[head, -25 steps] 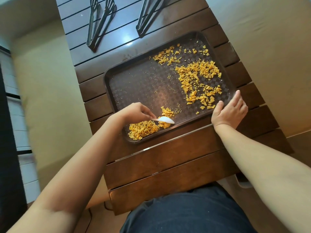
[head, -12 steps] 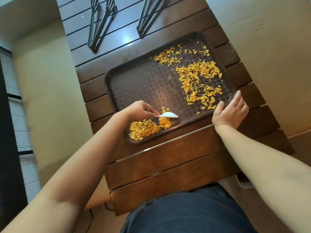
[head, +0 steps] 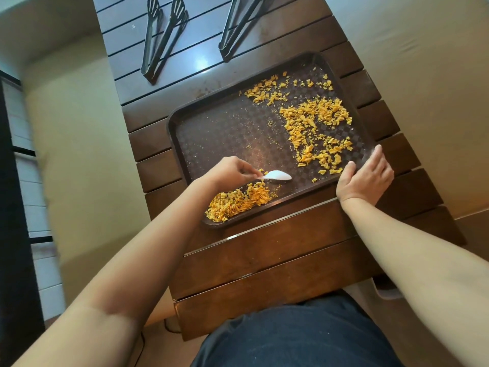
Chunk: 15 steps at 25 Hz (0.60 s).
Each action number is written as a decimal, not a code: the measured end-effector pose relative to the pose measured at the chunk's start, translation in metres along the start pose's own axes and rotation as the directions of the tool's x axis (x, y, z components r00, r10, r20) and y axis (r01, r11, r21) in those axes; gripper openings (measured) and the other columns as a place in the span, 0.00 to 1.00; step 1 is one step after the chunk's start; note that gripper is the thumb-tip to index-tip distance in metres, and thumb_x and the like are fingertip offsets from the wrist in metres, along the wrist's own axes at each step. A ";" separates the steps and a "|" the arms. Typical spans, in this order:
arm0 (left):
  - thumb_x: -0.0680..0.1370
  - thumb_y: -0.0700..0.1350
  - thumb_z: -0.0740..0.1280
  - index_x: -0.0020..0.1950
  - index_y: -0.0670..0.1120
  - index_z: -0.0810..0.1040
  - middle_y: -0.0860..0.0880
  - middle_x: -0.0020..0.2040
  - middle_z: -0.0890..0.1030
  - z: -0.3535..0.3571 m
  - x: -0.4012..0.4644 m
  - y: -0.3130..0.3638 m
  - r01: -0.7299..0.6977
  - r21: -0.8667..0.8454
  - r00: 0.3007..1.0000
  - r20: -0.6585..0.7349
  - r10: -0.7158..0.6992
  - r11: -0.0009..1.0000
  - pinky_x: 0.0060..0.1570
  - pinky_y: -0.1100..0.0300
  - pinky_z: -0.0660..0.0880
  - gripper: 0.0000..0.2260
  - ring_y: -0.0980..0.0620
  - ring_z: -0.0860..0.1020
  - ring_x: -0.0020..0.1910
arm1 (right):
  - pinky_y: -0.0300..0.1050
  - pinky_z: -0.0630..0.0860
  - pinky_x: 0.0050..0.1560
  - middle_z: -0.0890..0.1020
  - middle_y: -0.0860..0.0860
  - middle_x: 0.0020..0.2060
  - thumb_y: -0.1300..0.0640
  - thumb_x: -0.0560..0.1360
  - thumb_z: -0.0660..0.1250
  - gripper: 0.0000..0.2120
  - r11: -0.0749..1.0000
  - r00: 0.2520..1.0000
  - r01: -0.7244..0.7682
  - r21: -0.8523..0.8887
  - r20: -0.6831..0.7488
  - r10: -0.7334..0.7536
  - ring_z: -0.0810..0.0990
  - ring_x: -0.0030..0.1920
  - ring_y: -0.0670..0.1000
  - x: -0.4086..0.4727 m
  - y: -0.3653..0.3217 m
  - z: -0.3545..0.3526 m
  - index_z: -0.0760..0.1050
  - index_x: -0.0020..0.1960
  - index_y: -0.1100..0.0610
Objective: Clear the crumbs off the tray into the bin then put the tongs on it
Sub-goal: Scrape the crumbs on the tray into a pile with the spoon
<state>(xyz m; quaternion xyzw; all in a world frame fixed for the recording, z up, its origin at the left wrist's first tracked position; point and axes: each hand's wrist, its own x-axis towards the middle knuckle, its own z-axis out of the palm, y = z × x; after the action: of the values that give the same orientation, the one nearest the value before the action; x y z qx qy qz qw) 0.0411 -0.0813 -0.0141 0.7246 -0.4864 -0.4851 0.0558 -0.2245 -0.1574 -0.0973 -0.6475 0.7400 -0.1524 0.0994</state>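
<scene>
On the slatted wooden desk [head: 264,255] we see a dark brown tray [head: 219,133] lying at a slant. Our left hand [head: 227,172] pinches the handle of a small white spoon [head: 276,176], fingers curled around it, with the bowl of the spoon pointing right over the tray floor. Just below the spoon, in the tray's near left corner, sits a gathered heap of orange crumbs [head: 236,201]. A wider scatter of loose crumbs [head: 315,128] covers the right half of the tray, with a smaller patch toward its far edge. Our right hand [head: 366,177] lies open with straight fingers against the tray's near right rim, thumb touching the edge. Beyond the tray, well apart from it, 2 pairs of dark tongs lie on the desk: the left tongs [head: 162,35] and the right tongs [head: 239,23]. Dark blue clothing [head: 296,337] shows at the bottom.
</scene>
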 end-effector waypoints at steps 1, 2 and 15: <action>0.77 0.47 0.66 0.54 0.51 0.82 0.50 0.50 0.83 0.002 0.001 0.000 -0.012 0.036 1.000 0.022 0.011 0.999 0.44 0.61 0.74 0.08 0.54 0.79 0.44 | 0.58 0.59 0.69 0.67 0.61 0.69 0.47 0.74 0.53 0.31 1.000 1.000 0.000 0.000 -0.001 0.000 0.65 0.67 0.61 0.000 0.000 0.000 0.56 0.74 0.61; 0.76 0.47 0.67 0.54 0.51 0.82 0.51 0.50 0.83 0.001 0.000 0.000 -0.020 0.072 0.999 0.040 0.017 0.997 0.46 0.63 0.74 0.08 0.55 0.80 0.45 | 0.58 0.59 0.69 0.67 0.61 0.69 0.47 0.74 0.53 0.31 1.000 1.000 0.000 -0.001 -0.001 0.000 0.65 0.67 0.61 0.000 0.000 0.000 0.56 0.74 0.61; 0.78 0.46 0.65 0.56 0.49 0.81 0.51 0.46 0.80 -0.028 -0.016 -0.032 0.059 -0.125 0.977 -0.198 -0.083 0.990 0.33 0.67 0.69 0.10 0.56 0.72 0.36 | 0.58 0.58 0.69 0.67 0.61 0.69 0.48 0.74 0.53 0.32 1.000 1.000 0.005 0.006 -0.009 -0.005 0.65 0.66 0.61 -0.001 -0.001 0.000 0.56 0.74 0.61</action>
<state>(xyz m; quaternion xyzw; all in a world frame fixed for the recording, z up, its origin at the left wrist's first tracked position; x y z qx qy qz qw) 0.0825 -0.0632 -0.0066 0.7826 -0.4223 -0.4384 0.1306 -0.2238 -0.1564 -0.0967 -0.6483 0.7384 -0.1578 0.0978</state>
